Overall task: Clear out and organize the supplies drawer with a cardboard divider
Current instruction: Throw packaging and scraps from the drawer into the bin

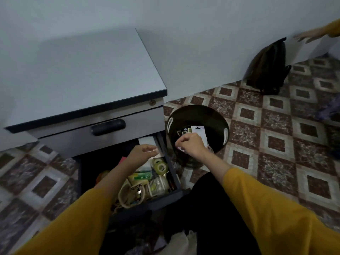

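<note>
Grey cabinet (pixel 82 70) stands left, its dark lower drawer (pixel 161 199) pulled open and cluttered with supplies. A black bin (pixel 193 111) sits just right. The left hand (pixel 142 153) hovers loosely open above the drawer's far end; the right hand (pixel 191 144) pinches a small scrap (pixel 179 148) over the bin.

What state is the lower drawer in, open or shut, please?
Open: the lower drawer is pulled out, with tape rolls and other supplies visible inside.
</note>
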